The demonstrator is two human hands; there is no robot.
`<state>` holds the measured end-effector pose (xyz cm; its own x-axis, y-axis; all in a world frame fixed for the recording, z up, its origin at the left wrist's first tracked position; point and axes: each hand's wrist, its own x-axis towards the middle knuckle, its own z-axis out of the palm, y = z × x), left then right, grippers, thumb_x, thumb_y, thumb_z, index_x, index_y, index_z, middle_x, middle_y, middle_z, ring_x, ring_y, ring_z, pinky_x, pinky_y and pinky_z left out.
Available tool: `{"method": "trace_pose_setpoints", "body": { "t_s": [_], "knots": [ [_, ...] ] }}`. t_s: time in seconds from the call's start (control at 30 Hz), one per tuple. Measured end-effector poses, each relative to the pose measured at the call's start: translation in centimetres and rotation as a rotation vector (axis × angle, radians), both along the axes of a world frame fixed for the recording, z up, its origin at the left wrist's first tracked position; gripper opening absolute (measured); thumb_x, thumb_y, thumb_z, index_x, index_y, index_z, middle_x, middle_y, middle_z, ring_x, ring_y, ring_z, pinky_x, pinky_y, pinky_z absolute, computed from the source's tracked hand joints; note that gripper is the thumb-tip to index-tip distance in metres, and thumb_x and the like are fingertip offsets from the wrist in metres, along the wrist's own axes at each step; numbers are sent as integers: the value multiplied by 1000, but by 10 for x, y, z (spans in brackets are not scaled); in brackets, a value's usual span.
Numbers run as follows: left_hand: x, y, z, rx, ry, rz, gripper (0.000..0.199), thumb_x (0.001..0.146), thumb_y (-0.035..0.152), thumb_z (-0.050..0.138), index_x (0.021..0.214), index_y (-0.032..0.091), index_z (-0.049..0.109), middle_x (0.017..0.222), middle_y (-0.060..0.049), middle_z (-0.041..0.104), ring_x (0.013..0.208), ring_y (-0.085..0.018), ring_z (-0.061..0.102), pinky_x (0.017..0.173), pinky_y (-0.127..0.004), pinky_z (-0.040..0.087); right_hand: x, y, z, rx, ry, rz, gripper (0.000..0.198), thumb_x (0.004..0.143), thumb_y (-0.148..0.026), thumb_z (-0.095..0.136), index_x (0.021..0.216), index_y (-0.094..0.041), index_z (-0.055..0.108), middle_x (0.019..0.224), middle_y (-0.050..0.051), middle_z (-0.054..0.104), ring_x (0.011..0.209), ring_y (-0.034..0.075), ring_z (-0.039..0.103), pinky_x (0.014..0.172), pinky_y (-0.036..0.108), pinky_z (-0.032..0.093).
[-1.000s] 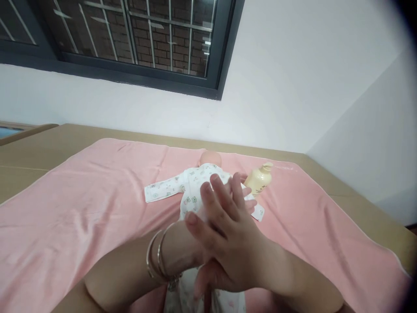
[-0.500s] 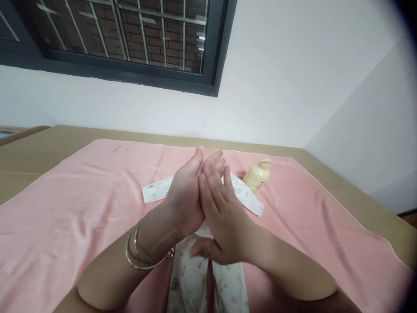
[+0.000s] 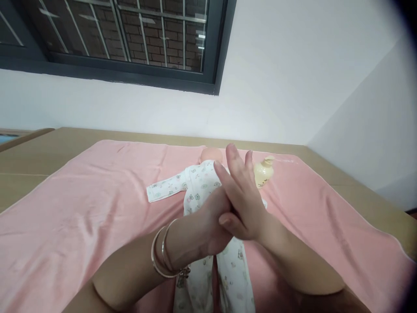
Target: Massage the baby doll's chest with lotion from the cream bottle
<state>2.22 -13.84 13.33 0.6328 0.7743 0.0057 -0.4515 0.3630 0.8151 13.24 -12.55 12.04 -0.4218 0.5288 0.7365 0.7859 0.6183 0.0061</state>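
Observation:
My left hand (image 3: 216,221), with thin bangles (image 3: 164,250) at its wrist, presses against the palm side of my right hand. Its fingers are hidden behind the right hand. My right hand (image 3: 246,200) is open, fingers stretched upward and spread, its thumb lying across the left hand. Both are over a white baby outfit (image 3: 202,182) with a small animal print, laid out with one sleeve to the left and its legs toward me. At the collar is a round peach-coloured shape (image 3: 211,154), like a doll's head. The right sleeve is mostly covered by my right hand.
A pale yellow pump bottle (image 3: 264,171) stands right of the outfit, partly behind my right hand. Under everything spreads a wrinkled pink cloth (image 3: 107,208) on a tan surface (image 3: 355,200). Behind are a white wall (image 3: 267,87) and a dark-framed window (image 3: 130,71).
My hands have shifted right, and the left hand has tipped from upright to rightward, its fingers now out of sight. More of the outfit's top and the round shape show.

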Motion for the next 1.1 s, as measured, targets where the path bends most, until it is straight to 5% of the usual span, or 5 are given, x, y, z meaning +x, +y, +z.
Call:
{"method": "trace_pose_setpoints", "body": {
  "t_s": [0.13,0.23,0.53,0.77,1.1],
  "knots": [
    [-7,39,31,-151,49,-157,38,94,31,35,119,19,62,119,-10,66,125,-25,55,108,-43,42,6,22,-2,-99,38,-181,66,100,-45,27,155,-26,-2,164,7,1,149,34,6,114,68,6],
    [-14,72,31,-56,62,195,43,96,42,34,121,18,59,129,-12,61,130,-26,50,111,-43,38,6,25,-4,-339,5,-368,62,99,-39,31,155,-18,12,163,14,7,149,34,6,115,64,13],
    [-4,165,-49,473,521,644,22,80,32,51,79,16,66,101,-11,71,103,-26,63,97,-39,45,-2,53,-38,-632,-150,-456,55,97,-32,37,147,-7,37,156,21,28,145,37,22,115,59,17],
    [3,185,-101,433,543,842,27,84,33,40,83,19,62,90,-9,71,92,-22,66,88,-35,48,3,87,-66,-559,-33,-137,51,99,-36,34,143,-12,44,154,12,36,146,26,25,119,45,17],
    [6,177,-100,457,610,869,30,87,34,36,80,20,62,88,-7,71,92,-22,65,90,-34,46,1,89,-76,-638,27,-593,62,100,-38,27,146,2,34,152,27,33,144,34,28,116,51,19]
  ]
}}
